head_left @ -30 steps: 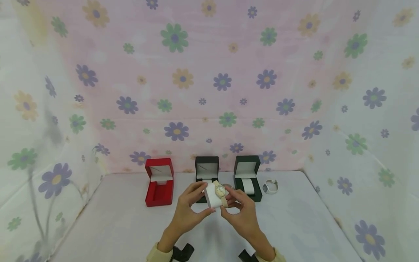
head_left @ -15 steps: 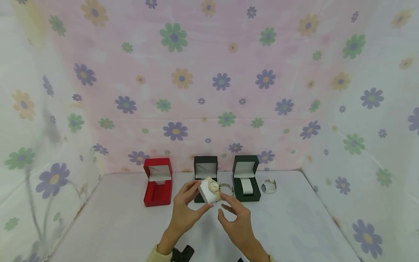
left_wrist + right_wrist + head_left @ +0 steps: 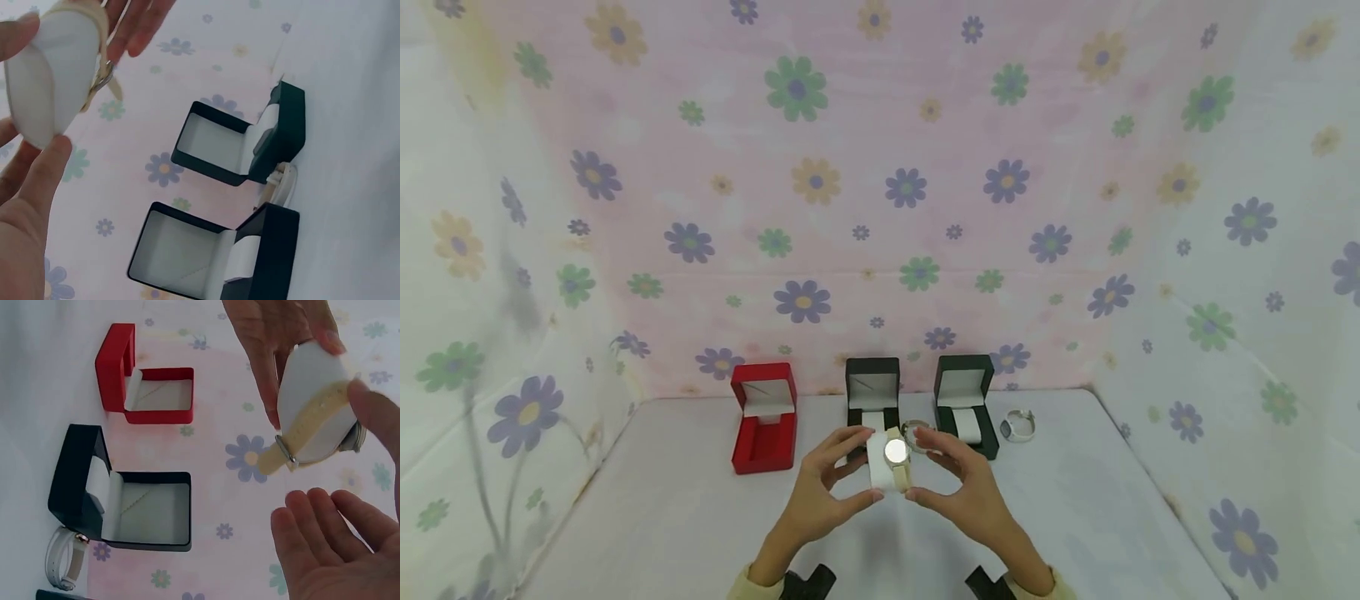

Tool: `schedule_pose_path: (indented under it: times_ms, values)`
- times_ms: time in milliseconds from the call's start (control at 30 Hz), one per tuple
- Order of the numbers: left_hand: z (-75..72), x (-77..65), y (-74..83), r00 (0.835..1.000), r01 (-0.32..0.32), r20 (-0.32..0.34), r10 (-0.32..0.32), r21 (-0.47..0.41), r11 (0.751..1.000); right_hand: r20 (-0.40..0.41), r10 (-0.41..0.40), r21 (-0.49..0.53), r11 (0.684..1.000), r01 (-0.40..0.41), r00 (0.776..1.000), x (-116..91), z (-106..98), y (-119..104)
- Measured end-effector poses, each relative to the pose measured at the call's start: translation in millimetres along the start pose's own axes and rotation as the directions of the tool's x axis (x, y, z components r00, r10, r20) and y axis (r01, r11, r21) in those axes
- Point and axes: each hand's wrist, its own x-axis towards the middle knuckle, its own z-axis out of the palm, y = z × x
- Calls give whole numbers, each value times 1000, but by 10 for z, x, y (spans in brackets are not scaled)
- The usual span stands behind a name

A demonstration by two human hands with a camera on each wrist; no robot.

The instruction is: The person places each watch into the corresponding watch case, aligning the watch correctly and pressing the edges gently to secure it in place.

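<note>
My left hand (image 3: 820, 487) grips the ends of a white watch cushion (image 3: 878, 465) between thumb and fingers, held up above the table. A cream-strapped wristwatch (image 3: 897, 454) is wrapped around that cushion; its dial shows bright with glare in the head view. At the cushion's right side is my right hand (image 3: 970, 483). Its thumb touches the strap (image 3: 322, 412) in the right wrist view, while its other fingers extend apart from the cushion. A metal buckle (image 3: 286, 450) joins the strap below the cushion, and a strap end hangs loose past it.
Behind the hands stand an opened red box (image 3: 764, 442), an opened dark box (image 3: 872, 383) partly hidden by the left hand, and an opened green box (image 3: 966, 387) with a white cushion. One white watch (image 3: 1018, 426) lies at right, another watch (image 3: 914, 433) between the dark boxes.
The cushion and watch have turned from slanted to nearly upright and come slightly lower. My right hand drew down and away from the watch, then came back beside it with fingers spread wider.
</note>
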Motion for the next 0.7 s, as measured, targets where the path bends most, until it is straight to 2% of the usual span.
schedule_pose_path:
  times_ms: [133,233,500,700]
  values:
    - [-27,-20,43,997,33,77,-31,-21,999,144,88,66,993,-99,986,10,-57,29]
    - [-33,-41,67,993,66,104,-63,-25,998,200,98,132,983,-126,975,-6,-63,47]
    - [-36,-56,103,987,98,129,-91,-49,994,176,20,222,973,-60,984,-25,-31,73]
    - [-15,-74,117,988,122,112,-111,-97,988,153,-61,261,965,19,986,-42,21,132]
